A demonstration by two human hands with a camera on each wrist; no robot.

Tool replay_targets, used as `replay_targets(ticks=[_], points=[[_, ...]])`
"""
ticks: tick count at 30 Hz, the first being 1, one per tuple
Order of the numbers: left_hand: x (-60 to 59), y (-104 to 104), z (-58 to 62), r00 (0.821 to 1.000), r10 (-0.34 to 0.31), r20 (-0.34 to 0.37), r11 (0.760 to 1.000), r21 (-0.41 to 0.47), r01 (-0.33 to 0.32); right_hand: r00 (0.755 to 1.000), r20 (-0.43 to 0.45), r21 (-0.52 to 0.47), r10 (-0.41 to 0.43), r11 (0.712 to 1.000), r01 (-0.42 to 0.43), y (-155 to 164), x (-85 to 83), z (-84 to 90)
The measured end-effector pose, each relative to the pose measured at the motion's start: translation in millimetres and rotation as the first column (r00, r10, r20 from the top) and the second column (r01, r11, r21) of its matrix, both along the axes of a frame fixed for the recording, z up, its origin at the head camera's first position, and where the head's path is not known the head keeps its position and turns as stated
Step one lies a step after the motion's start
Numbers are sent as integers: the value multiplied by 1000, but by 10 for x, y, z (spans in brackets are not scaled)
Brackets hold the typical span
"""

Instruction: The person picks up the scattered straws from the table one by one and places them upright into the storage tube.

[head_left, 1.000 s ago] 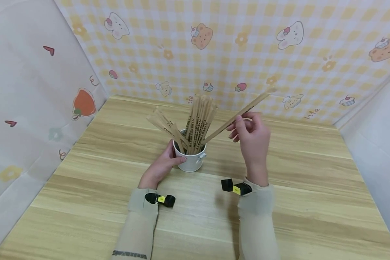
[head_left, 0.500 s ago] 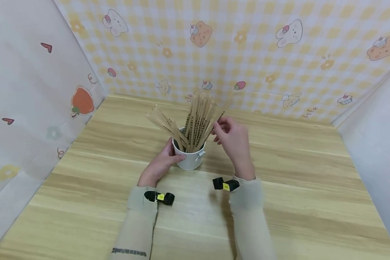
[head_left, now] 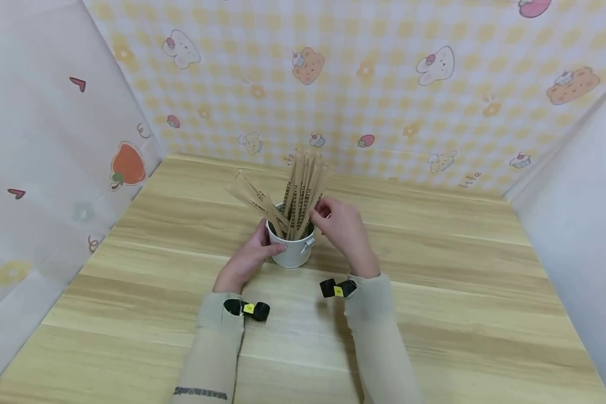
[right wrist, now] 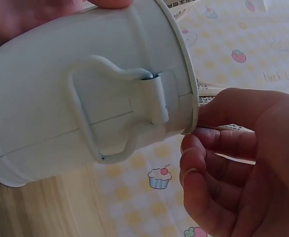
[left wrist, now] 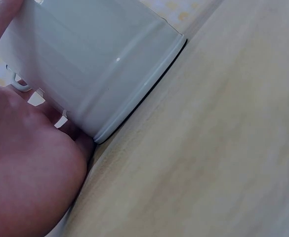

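A small white metal bucket (head_left: 290, 256) stands upright on the table, with several paper-wrapped straws (head_left: 303, 193) in it. My left hand (head_left: 247, 259) grips its left side, the thumb lying across the front just below the rim. Close up in the left wrist view, the bucket wall (left wrist: 100, 64) rests against my left hand (left wrist: 33, 168). At the right rim, my right hand (head_left: 344, 231) pinches a wrapped straw low down. From the right wrist view, my right hand (right wrist: 268, 153) has thumb and fingertips right at the rim, mostly covering that straw.
A side handle (right wrist: 85, 123) sticks out from the bucket's right. Beneath is a wood-grain table (head_left: 459, 314). A yellow checked backdrop (head_left: 373, 101) rises behind it, and a white sheet (head_left: 55, 146) hangs at the left.
My right hand has come left and down, bringing the straw from a slant outside the bunch to among the others in the bucket. My left hand keeps its grip on the bucket.
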State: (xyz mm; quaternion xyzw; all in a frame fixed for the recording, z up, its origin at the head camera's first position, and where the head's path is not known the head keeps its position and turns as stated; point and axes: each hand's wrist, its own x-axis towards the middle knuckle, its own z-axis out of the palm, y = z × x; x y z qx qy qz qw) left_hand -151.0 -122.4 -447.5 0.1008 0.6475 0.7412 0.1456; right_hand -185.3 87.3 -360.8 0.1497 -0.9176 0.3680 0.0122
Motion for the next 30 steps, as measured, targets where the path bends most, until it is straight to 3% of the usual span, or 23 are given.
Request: replay_targets(ticks=[7,12,16,20,23,26,30], points=[[-58,-1,12,1000,-9,-12,1000,-27,8,999,7,33,-37,999,37,16,-43,-14],[-51,-23,19,1000,2,-15,1000,-10,-2,991,112,-40,69,997,-65,86,-56,-5],[-34,24,-8,1000,-12,-28,1000,24,13,983,181,-66,33,998,-22,247,-38,-27],[-29,94,-54,998,-37,-41,997,60,40,993,98,2,-66,998,66,418,-10,-95],[-20,95,-76,998,-36,-47,996,78,39,997,2,74,-82,994,82,533,21,-159],[7,8,-63,1000,-10,-26,1000,7,10,997,-53,165,-64,984,72,670,31,-227],[47,-201,42,999,43,-23,990,-136,-46,996,-77,301,-33,952,55,928,14,-323]])
